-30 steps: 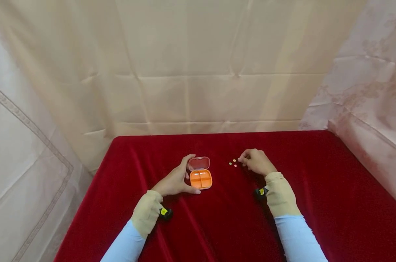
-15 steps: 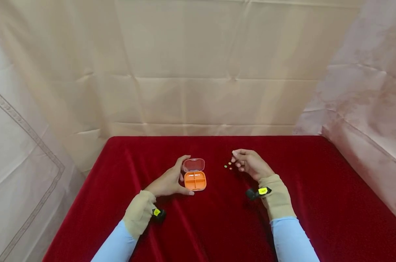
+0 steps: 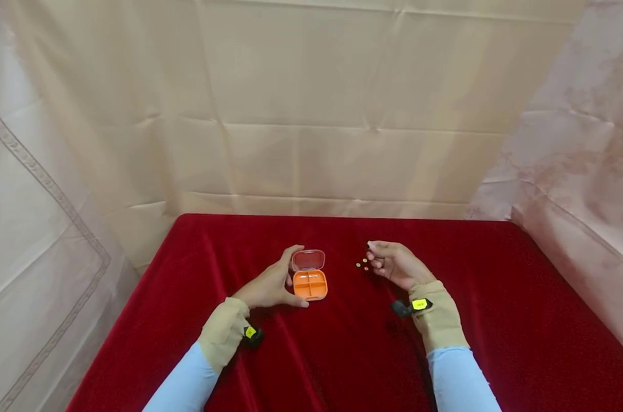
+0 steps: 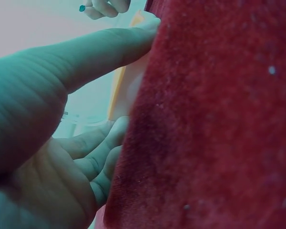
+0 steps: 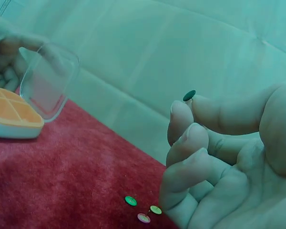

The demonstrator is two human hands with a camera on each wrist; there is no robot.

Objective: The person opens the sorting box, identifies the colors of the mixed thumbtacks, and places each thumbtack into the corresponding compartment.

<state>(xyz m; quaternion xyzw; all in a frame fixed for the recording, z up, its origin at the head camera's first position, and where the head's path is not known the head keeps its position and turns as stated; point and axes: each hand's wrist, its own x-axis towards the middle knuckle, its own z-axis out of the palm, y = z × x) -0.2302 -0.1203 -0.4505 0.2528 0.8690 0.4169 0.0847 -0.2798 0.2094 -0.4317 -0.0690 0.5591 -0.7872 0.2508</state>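
Note:
An orange pill box (image 3: 310, 285) with four-way dividers lies on the red cloth, its clear lid (image 3: 308, 260) tipped back. My left hand (image 3: 270, 285) holds it from the left, thumb at the near edge and fingers along the side and lid. Above the cloth, my right hand (image 3: 397, 264) pinches a dark green thumbtack (image 5: 189, 95) between thumb and index finger, its head outward. Below that hand lie a green thumbtack (image 5: 130, 201), a yellow thumbtack (image 5: 155, 209) and a pink thumbtack (image 5: 143, 218), points up.
Red velvet cloth (image 3: 342, 355) covers the table. A beige curtain (image 3: 342, 160) hangs behind its far edge, with pale patterned drapes (image 3: 589, 189) at the sides. Both wrists wear small black cameras.
My right hand has risen from the cloth beside the loose thumbtacks and turned, with the dark green thumbtack now showing at its fingertips. My left hand stays at the pill box.

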